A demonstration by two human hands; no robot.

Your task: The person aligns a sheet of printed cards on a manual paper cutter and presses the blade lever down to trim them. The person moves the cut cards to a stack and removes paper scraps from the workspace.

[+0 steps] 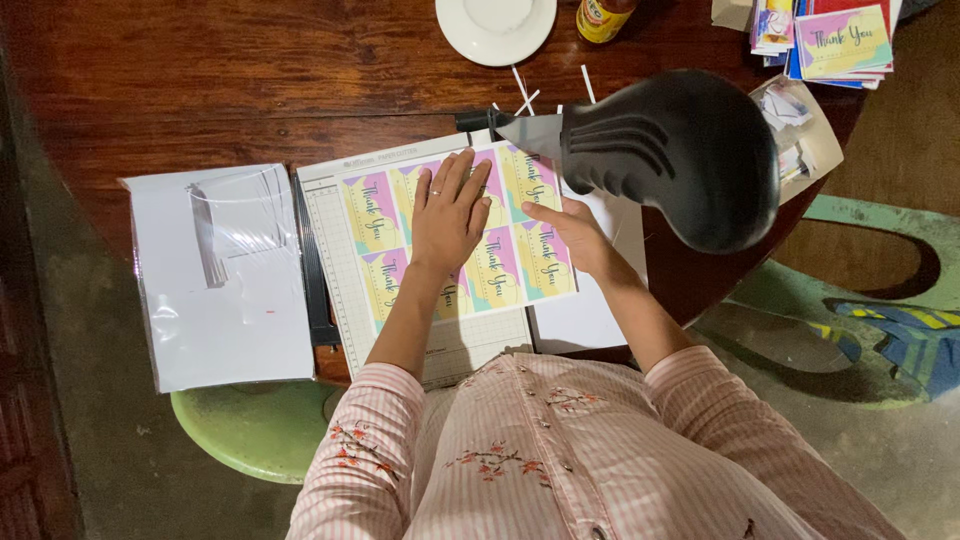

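My left hand (449,215) lies flat, fingers spread, on the printed card sheet (520,255) atop the paper trimmer (345,270); my right hand (575,235) pinches its three-o'clock edge; best to press firmly, keeping the sheet square against the grid under the raised black handle (680,155).

Dark reddish wood tabletop (250,90), glossy, grain visible. Grey concrete floor (90,420) left and below. Green round stool (250,430) under the tabletop edge. Right side: floor mat (890,300) in green, brown, blue. Dim warm light.
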